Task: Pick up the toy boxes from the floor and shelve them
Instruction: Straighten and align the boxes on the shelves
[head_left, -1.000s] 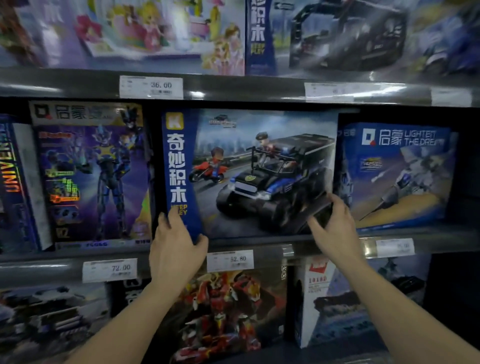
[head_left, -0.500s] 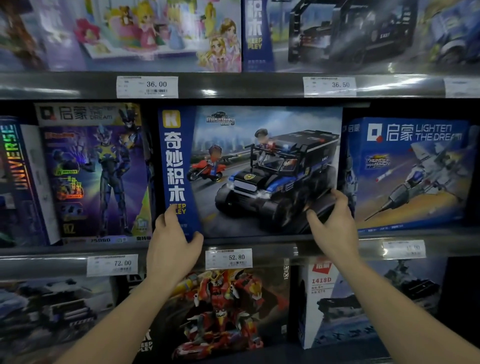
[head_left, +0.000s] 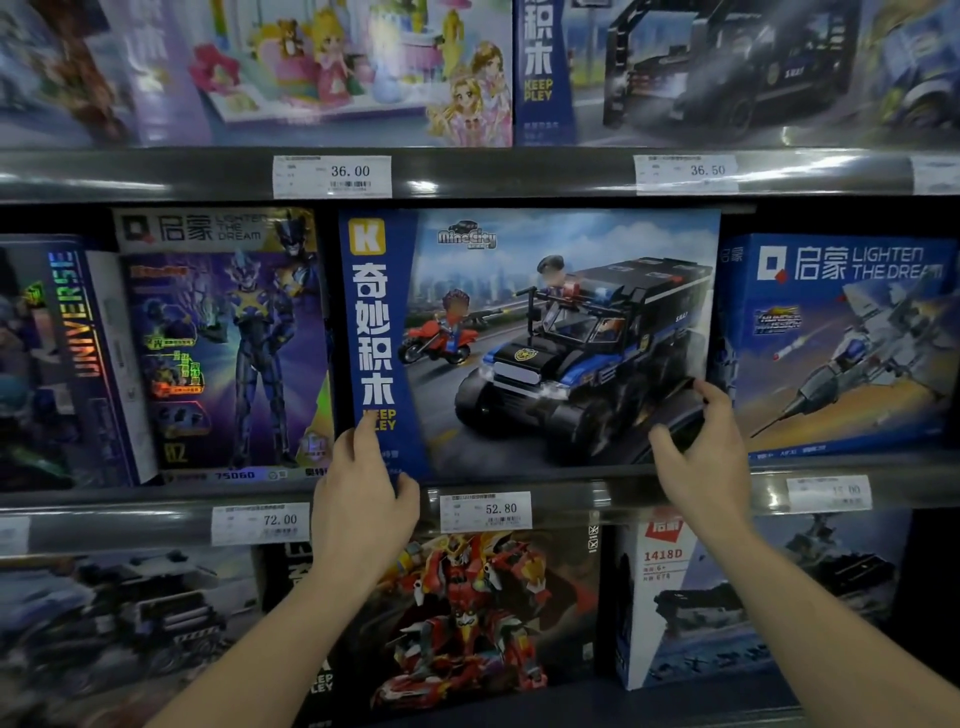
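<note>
The blue cardboard police-truck toy box (head_left: 545, 312) stands on the grey metal shelf (head_left: 571, 500). The left hand (head_left: 363, 493) presses straight fingers on its lower-left corner, and the right hand (head_left: 706, 457) grips its right edge.

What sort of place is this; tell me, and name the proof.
Most likely a toy shop aisle: grey metal shelves hold boxed toys such as the blue police-truck box, with white price tags like the 52.80 one on their edges.
</note>
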